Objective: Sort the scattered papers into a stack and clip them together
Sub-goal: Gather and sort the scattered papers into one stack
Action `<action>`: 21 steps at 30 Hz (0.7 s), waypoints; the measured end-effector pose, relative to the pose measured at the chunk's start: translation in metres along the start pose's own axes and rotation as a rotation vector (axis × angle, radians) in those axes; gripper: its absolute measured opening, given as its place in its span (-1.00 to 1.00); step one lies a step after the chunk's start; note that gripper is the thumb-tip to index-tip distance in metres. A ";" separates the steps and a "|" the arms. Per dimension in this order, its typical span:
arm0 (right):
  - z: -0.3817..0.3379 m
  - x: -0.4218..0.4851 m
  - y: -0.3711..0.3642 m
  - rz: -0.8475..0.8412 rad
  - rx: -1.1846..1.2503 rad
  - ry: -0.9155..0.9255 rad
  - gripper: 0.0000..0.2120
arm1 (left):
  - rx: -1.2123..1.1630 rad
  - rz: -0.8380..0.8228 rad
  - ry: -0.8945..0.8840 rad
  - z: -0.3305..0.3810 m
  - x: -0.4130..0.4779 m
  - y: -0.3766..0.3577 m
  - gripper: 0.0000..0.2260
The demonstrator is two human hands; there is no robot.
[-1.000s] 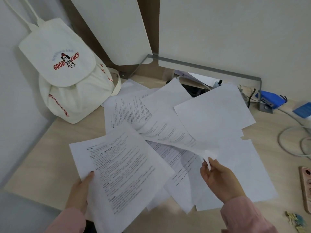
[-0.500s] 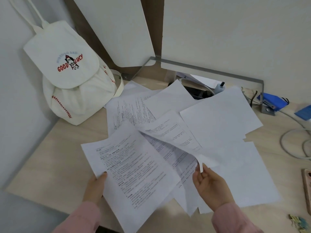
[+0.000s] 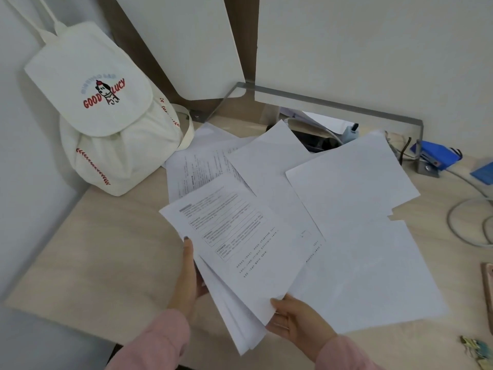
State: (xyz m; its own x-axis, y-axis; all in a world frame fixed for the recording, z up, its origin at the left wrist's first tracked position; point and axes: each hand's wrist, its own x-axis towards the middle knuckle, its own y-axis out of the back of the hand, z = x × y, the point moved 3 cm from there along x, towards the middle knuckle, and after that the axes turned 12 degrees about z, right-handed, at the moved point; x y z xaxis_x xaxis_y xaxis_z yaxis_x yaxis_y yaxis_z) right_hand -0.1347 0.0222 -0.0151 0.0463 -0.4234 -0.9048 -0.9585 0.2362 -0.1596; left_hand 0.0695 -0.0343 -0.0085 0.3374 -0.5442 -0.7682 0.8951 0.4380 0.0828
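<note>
The left hand is pinching the side edge, the right hand the bottom corner, of a limp, slippery-looking sheaf of white printed papers, best gripped edgewise.

The pale wooden desk carries loose papers spread over its middle, a white backpack at the back left, and a blue stapler and grey cable on the right.

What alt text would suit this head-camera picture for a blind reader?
A left hand and right hand hold a small stack of printed papers over a wooden desk. Loose sheets lie scattered beyond, beside a white backpack.
</note>
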 end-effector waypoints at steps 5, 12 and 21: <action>-0.001 0.002 -0.002 -0.017 -0.238 0.043 -0.87 | 0.108 -0.025 -0.092 -0.002 -0.003 -0.010 -0.73; -0.070 0.020 0.051 0.478 -0.498 0.448 -0.91 | 0.159 0.034 -0.134 0.002 0.014 -0.011 -0.69; -0.136 0.062 0.080 0.840 -1.281 0.883 -0.45 | 0.248 0.079 -0.099 -0.010 0.032 -0.009 -0.73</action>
State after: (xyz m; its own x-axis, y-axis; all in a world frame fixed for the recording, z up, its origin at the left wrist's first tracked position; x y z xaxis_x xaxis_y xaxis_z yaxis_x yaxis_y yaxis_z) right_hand -0.2472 -0.1041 -0.0299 -0.2654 -0.9633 -0.0402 -0.2594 0.0312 0.9653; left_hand 0.0696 -0.0486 -0.0398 0.4245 -0.5881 -0.6884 0.9050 0.2998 0.3019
